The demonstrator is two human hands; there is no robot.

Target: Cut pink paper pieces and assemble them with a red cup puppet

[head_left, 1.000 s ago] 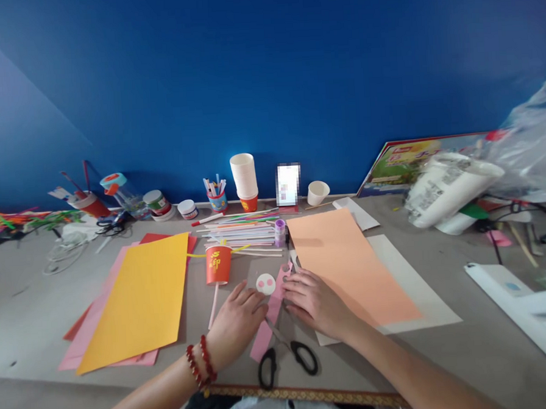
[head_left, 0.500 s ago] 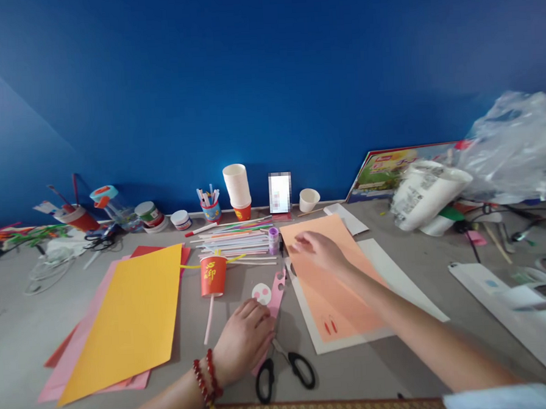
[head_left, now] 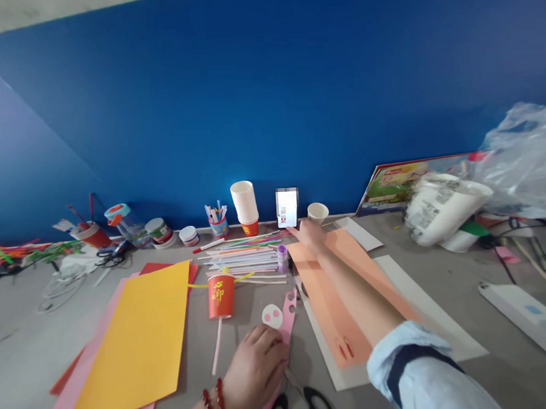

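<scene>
My left hand (head_left: pixel 261 364), with red bead bracelets at its wrist, rests on the table with its fingers lightly bent over a pink paper strip (head_left: pixel 288 318) that has round holes cut in it. By its fingertips lies a white paper disc (head_left: pixel 272 315) with pink dots. Black-handled scissors (head_left: pixel 316 400) lie beside this hand. My right hand (head_left: pixel 310 234) reaches far forward, its index finger stretched to the lower edge of an upright phone (head_left: pixel 286 208); whether it touches is unclear. It holds nothing. A red paper cup (head_left: pixel 222 297) with yellow and pink straws attached lies left of the disc.
Orange paper (head_left: pixel 337 299) on white sheets lies under my right arm. Yellow paper (head_left: pixel 137 333) tops a stack at left. Loose straws (head_left: pixel 243 261), a purple glue tube (head_left: pixel 282 259), stacked white cups (head_left: pixel 244 200) and a single white cup (head_left: pixel 318 212) stand or lie toward the blue wall.
My right hand has moved forward from above the orange paper to the phone, its index finger now extended. My left hand stays on the pink strip. The view has tilted up slightly.
</scene>
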